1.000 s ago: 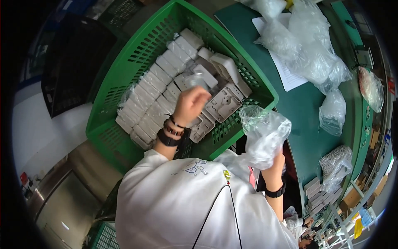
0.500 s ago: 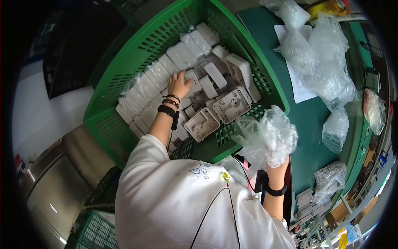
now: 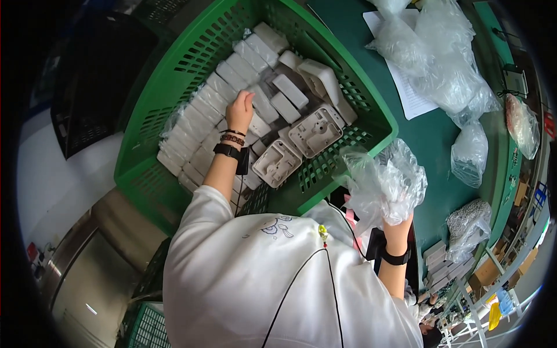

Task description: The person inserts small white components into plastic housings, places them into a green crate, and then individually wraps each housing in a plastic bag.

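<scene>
My left hand [image 3: 239, 112] is over the packed rows in the green plastic crate [image 3: 382, 113]. Its fingers are curled closed, and what they hold, if anything, is hidden. White plastic housings wrapped in clear film [image 3: 230, 74] stand in rows beneath and around it. Just right of the hand lie loose white blocks [image 3: 284, 108] and two open, hollow housings, one a tray-like shell [image 3: 316, 132], the other a smaller shell [image 3: 277, 163]. Outside the crate's near right corner, my right hand [image 3: 400, 219] grips a bunch of crumpled clear plastic bags [image 3: 390, 177], which cover most of its fingers.
Right of the crate, a green table [image 3: 432, 145] carries large filled clear bags [image 3: 447, 69] on a printed sheet [image 3: 413, 95]. Nearer me are a bag of grey material [image 3: 467, 227] and stacked white pieces [image 3: 445, 265]. Another green crate [image 3: 149, 327] stands at lower left.
My left hand has lifted slightly, and its spread fingers have closed. My right hand, still holding the plastic bags, has shifted a little to the right. The whole view has shifted slightly.
</scene>
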The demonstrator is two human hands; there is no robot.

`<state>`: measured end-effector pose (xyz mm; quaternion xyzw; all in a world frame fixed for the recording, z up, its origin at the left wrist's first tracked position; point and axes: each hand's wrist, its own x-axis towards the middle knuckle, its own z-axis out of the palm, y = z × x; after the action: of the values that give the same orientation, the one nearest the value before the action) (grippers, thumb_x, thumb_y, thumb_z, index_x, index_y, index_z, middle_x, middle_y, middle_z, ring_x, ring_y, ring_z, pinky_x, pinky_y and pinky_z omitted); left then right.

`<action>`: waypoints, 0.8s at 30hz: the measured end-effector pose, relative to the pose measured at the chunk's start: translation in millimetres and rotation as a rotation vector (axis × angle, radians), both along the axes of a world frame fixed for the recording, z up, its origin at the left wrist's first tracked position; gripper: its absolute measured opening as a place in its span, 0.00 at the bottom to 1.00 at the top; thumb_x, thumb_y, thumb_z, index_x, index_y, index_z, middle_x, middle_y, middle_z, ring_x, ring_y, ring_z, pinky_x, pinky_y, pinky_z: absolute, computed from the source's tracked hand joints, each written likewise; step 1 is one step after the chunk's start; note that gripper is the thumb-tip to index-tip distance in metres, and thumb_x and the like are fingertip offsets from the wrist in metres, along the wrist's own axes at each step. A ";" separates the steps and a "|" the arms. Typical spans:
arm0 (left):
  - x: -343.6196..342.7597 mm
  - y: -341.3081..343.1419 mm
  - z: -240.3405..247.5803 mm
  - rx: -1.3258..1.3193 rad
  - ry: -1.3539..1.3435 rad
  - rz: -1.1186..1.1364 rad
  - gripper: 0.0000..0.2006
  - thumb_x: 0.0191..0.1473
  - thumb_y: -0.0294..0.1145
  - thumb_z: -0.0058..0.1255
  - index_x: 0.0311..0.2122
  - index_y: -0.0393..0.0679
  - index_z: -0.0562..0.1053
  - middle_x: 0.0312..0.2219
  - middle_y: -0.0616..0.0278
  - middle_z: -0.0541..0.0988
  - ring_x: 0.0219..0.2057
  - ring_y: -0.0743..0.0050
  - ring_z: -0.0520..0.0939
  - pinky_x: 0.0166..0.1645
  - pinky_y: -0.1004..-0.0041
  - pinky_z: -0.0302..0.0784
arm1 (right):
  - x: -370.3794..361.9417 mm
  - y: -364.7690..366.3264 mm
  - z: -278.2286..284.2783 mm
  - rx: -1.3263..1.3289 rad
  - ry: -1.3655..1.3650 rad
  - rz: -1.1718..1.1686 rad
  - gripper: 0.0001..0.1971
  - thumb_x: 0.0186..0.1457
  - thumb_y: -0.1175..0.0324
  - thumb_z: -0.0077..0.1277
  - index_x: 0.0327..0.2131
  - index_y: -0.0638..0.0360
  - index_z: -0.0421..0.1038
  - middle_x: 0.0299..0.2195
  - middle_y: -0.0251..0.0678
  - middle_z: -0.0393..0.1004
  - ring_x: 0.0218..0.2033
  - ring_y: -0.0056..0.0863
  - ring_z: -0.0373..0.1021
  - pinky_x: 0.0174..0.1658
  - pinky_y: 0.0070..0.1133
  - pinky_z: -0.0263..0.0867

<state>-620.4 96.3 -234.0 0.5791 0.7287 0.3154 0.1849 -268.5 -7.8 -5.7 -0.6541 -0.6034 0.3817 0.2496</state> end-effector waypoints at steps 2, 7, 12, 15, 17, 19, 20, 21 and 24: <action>-4.6 3.3 27.3 0.078 -0.082 0.033 0.11 0.52 0.38 0.40 0.26 0.41 0.66 0.20 0.54 0.74 0.22 0.56 0.74 0.23 0.68 0.66 | 0.0 4.7 -0.6 0.051 -0.008 0.060 0.19 0.41 0.78 0.51 0.40 0.66 0.64 0.40 0.39 0.67 0.40 0.30 0.65 0.46 0.23 0.58; -13.9 1.1 103.5 0.299 -0.523 0.312 0.12 0.54 0.38 0.39 0.24 0.41 0.64 0.17 0.68 0.68 0.18 0.81 0.68 0.24 0.81 0.61 | -6.7 9.2 -0.8 -0.005 -0.018 0.071 0.22 0.38 0.76 0.53 0.41 0.65 0.63 0.43 0.42 0.63 0.43 0.36 0.61 0.46 0.26 0.57; 39.2 -14.7 206.6 0.260 -1.088 0.062 0.14 0.56 0.41 0.35 0.25 0.42 0.63 0.18 0.70 0.64 0.20 0.85 0.63 0.26 0.85 0.59 | -57.1 42.0 24.3 0.318 -0.190 0.376 0.31 0.37 0.70 0.56 0.47 0.63 0.54 0.46 0.43 0.58 0.42 0.37 0.62 0.44 0.27 0.58; 81.1 -31.6 221.9 0.024 -1.455 -0.494 0.16 0.56 0.44 0.32 0.28 0.41 0.63 0.21 0.69 0.65 0.23 0.84 0.64 0.29 0.85 0.60 | -95.4 55.6 4.6 0.343 0.087 0.485 0.30 0.34 0.67 0.58 0.44 0.63 0.58 0.43 0.42 0.63 0.40 0.36 0.64 0.43 0.28 0.59; 90.2 -27.4 227.6 -0.054 -1.437 -0.654 0.17 0.56 0.45 0.31 0.29 0.40 0.64 0.22 0.68 0.65 0.24 0.83 0.65 0.30 0.85 0.61 | -86.0 42.4 -4.7 0.202 0.158 0.464 0.28 0.35 0.68 0.57 0.42 0.63 0.60 0.40 0.41 0.65 0.39 0.35 0.65 0.43 0.29 0.59; 81.7 -8.2 210.4 -0.080 -1.120 -0.700 0.21 0.52 0.53 0.37 0.31 0.42 0.63 0.21 0.68 0.65 0.26 0.80 0.67 0.34 0.81 0.64 | -65.3 27.4 -19.6 0.160 0.092 0.430 0.21 0.37 0.70 0.55 0.39 0.64 0.64 0.35 0.40 0.69 0.37 0.34 0.66 0.42 0.27 0.60; 69.9 5.2 165.4 -0.150 -0.988 -0.528 0.18 0.51 0.47 0.40 0.33 0.40 0.64 0.26 0.65 0.67 0.28 0.76 0.69 0.35 0.79 0.65 | -47.8 21.9 -23.5 0.258 -0.055 0.412 0.18 0.39 0.71 0.53 0.37 0.64 0.66 0.34 0.39 0.70 0.36 0.33 0.66 0.41 0.26 0.60; 51.4 11.3 105.4 -0.221 -0.850 -0.343 0.16 0.51 0.41 0.43 0.36 0.38 0.65 0.30 0.62 0.69 0.30 0.72 0.71 0.36 0.76 0.66 | -35.4 15.8 -15.2 0.147 0.043 0.204 0.15 0.41 0.73 0.51 0.37 0.65 0.67 0.35 0.39 0.70 0.36 0.32 0.66 0.41 0.25 0.60; 7.0 12.8 1.0 -0.350 0.204 -0.137 0.13 0.46 0.34 0.48 0.37 0.40 0.68 0.34 0.54 0.71 0.35 0.57 0.72 0.38 0.66 0.68 | 5.7 1.8 -9.0 0.094 0.049 -0.216 0.14 0.44 0.76 0.48 0.38 0.65 0.66 0.38 0.37 0.68 0.37 0.29 0.65 0.42 0.23 0.59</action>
<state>-613.4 109.1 -233.0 0.6152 0.7462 0.1106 0.2290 -262.8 -6.0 -14.7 -0.6933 -0.5404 0.3400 0.3342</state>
